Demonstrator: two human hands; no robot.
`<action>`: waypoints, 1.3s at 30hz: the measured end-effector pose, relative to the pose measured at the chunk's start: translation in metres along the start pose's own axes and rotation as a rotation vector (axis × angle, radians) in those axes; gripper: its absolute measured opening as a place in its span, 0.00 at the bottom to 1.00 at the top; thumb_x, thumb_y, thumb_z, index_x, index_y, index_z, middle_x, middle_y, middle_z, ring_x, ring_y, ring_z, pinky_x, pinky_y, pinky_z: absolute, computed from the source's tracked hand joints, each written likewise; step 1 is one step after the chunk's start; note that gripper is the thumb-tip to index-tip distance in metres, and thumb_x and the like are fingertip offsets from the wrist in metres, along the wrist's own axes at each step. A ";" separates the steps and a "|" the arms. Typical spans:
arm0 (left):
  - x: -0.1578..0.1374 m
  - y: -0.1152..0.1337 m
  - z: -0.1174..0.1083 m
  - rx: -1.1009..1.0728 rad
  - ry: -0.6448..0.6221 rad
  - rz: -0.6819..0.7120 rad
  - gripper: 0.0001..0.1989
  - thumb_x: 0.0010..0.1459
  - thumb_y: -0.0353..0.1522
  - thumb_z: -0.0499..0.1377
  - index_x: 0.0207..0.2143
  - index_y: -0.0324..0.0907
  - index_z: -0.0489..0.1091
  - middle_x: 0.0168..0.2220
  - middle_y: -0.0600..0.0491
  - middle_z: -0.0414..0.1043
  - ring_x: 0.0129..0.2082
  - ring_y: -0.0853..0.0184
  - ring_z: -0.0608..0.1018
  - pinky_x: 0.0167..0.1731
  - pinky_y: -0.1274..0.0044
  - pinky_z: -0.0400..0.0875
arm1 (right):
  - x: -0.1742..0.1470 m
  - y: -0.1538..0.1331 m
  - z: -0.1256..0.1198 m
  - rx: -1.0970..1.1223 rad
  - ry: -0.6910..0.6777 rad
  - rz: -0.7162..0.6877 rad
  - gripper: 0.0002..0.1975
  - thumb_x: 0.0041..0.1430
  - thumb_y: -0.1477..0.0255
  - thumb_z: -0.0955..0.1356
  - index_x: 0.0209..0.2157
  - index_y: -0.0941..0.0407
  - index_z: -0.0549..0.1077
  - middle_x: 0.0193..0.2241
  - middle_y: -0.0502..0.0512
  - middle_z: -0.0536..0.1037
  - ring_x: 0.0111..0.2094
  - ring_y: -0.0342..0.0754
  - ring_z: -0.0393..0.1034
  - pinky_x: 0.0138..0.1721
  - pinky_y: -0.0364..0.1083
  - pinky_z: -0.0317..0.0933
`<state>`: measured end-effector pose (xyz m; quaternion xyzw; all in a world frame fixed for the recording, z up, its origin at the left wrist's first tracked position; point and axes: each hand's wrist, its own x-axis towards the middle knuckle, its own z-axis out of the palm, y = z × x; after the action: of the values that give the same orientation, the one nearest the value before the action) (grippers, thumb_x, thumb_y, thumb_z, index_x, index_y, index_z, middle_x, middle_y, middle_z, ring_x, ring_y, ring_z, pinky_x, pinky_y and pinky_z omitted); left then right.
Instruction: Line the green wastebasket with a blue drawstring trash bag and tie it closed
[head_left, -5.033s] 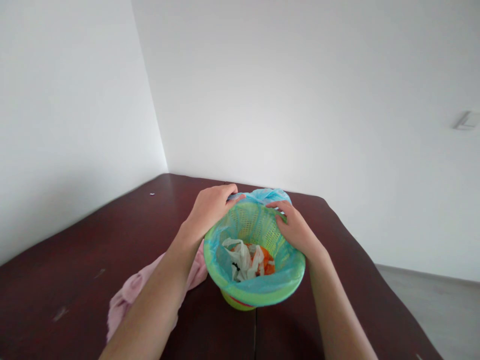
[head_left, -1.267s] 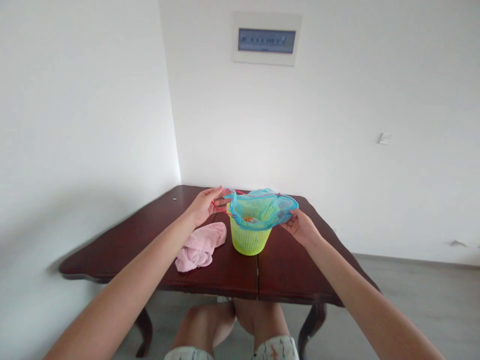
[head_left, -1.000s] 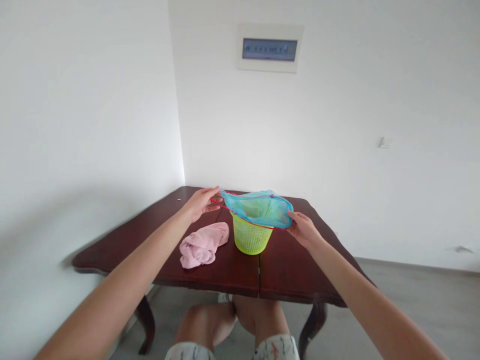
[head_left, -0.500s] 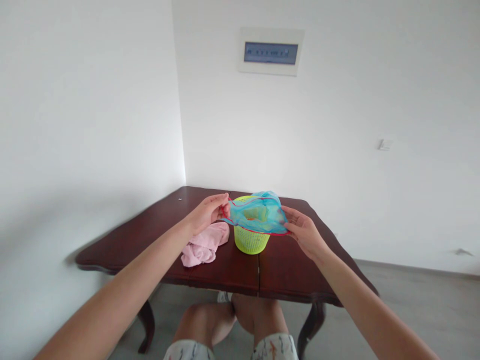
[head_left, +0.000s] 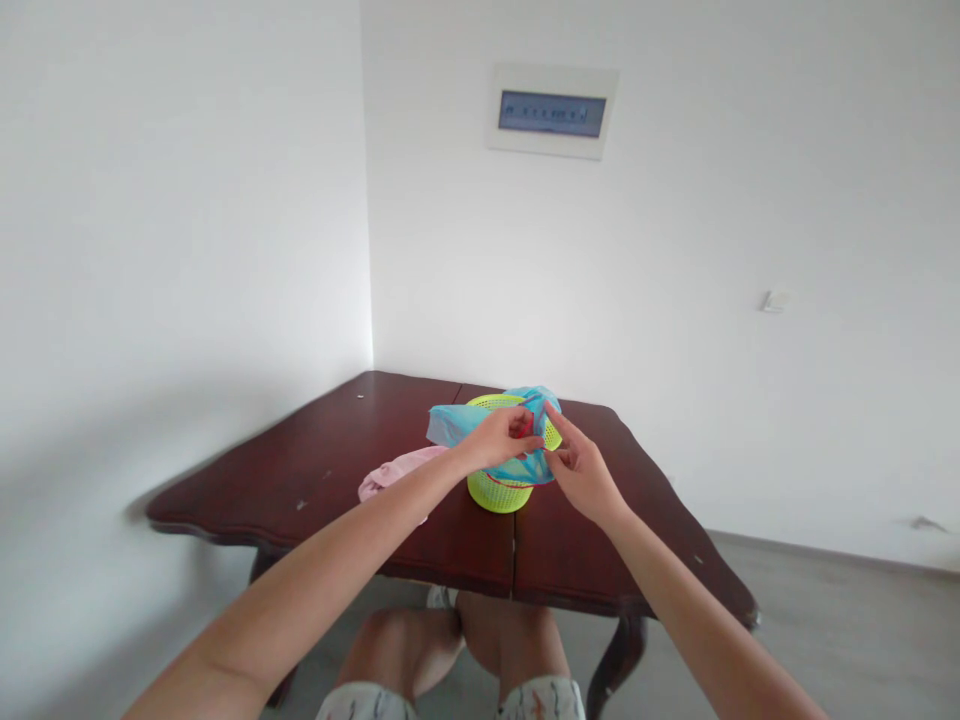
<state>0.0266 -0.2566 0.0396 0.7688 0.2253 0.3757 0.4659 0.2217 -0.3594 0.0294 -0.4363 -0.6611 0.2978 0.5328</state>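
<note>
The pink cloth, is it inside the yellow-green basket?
No, the pink cloth lies on the dark table, left of the yellow-green basket.

Blue bag (head_left: pixel 452 424) edged red, yellow-green perforated basket (head_left: pixel 501 495), pink cloth (head_left: pixel 395 470), dark reddish-brown table (head_left: pixel 592 530)

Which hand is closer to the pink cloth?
Left. The left hand is to the right of the pink cloth; the right hand is farther right, beside the green basket.
</note>
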 end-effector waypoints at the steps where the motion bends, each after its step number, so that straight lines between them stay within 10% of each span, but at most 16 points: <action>1: -0.002 -0.001 -0.001 0.070 0.002 0.031 0.27 0.57 0.50 0.78 0.36 0.47 0.66 0.29 0.59 0.70 0.29 0.65 0.77 0.32 0.70 0.76 | -0.001 0.003 -0.006 -0.056 0.034 0.007 0.48 0.65 0.67 0.72 0.85 0.50 0.63 0.22 0.40 0.76 0.18 0.42 0.59 0.23 0.41 0.58; 7: -0.016 0.007 -0.013 0.426 0.045 0.128 0.08 0.63 0.35 0.71 0.42 0.45 0.78 0.33 0.53 0.80 0.33 0.61 0.80 0.36 0.69 0.70 | -0.006 0.007 -0.036 -0.347 0.200 -0.090 0.40 0.64 0.71 0.74 0.77 0.49 0.76 0.46 0.59 0.92 0.39 0.56 0.87 0.47 0.53 0.81; 12: -0.019 0.010 -0.009 0.455 0.042 0.033 0.14 0.67 0.45 0.70 0.47 0.45 0.80 0.38 0.50 0.85 0.36 0.58 0.84 0.38 0.69 0.73 | -0.010 0.004 -0.029 -0.022 0.141 0.058 0.38 0.64 0.65 0.78 0.74 0.44 0.75 0.69 0.62 0.84 0.52 0.62 0.89 0.43 0.56 0.87; 16: -0.014 0.006 0.005 0.392 0.014 0.035 0.23 0.64 0.56 0.73 0.44 0.47 0.80 0.39 0.49 0.87 0.39 0.56 0.85 0.39 0.68 0.75 | -0.011 -0.002 -0.013 0.186 0.068 0.108 0.38 0.62 0.60 0.81 0.71 0.46 0.73 0.65 0.63 0.86 0.48 0.58 0.90 0.41 0.54 0.87; 22: -0.008 0.009 -0.006 0.539 0.114 0.110 0.11 0.72 0.42 0.67 0.43 0.45 0.79 0.37 0.49 0.85 0.33 0.59 0.83 0.36 0.69 0.74 | -0.014 0.003 -0.022 0.019 0.160 0.051 0.34 0.68 0.62 0.76 0.73 0.44 0.71 0.65 0.63 0.87 0.55 0.61 0.90 0.50 0.56 0.87; 31: 0.006 -0.003 -0.047 0.811 0.185 0.140 0.11 0.65 0.24 0.63 0.43 0.45 0.83 0.51 0.45 0.87 0.52 0.52 0.85 0.58 0.65 0.77 | -0.028 -0.017 -0.051 -0.191 -0.237 0.196 0.16 0.73 0.54 0.73 0.44 0.53 0.79 0.23 0.50 0.82 0.24 0.48 0.75 0.31 0.47 0.68; 39: 0.012 -0.002 -0.074 0.563 -0.002 0.064 0.09 0.64 0.29 0.72 0.48 0.41 0.86 0.47 0.45 0.91 0.44 0.57 0.90 0.48 0.69 0.84 | -0.024 -0.049 -0.055 0.664 0.007 0.084 0.18 0.68 0.56 0.82 0.31 0.51 0.80 0.18 0.41 0.69 0.25 0.43 0.75 0.58 0.50 0.82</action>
<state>-0.0241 -0.2068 0.0631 0.8751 0.2961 0.3119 0.2220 0.2631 -0.4062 0.0745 -0.2667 -0.5074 0.5173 0.6354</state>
